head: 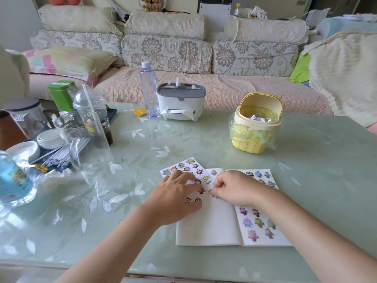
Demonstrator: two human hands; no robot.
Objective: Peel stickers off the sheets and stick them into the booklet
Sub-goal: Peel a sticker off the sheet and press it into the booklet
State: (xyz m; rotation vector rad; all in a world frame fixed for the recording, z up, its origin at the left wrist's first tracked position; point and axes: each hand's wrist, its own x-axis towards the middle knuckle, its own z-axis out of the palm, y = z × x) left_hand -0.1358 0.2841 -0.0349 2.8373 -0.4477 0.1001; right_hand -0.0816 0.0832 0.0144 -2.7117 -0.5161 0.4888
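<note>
Nearest come 2 forearms, which enter over the near edge of the table (204, 139) and meet above the open booklet (208, 225). The booklet lies flat close to the near edge, a little to the right of the middle, and its left page is white and almost bare.

The left hand (179, 193) lies flat with straight fingers and presses on the left sticker sheet (189, 166), which partly overlaps the far left corner of the booklet. The right hand (234, 188) has curled fingers and pinches a small sticker (212, 193) between thumb and finger, just above the left page. The right sticker sheet (259, 223) carries pale cartoon figures and lies along the right side of the booklet (I cannot tell if it lies on the right page or beside it).

Further away, toward the far right of the table, stands a yellow bin (253, 139) with a thin plastic liner. A white tissue box (180, 103) and a clear water bottle (149, 88) stand near the far edge, just beside each other. A glass jug (85, 139) stands at the left side among cups and dishes.
</note>
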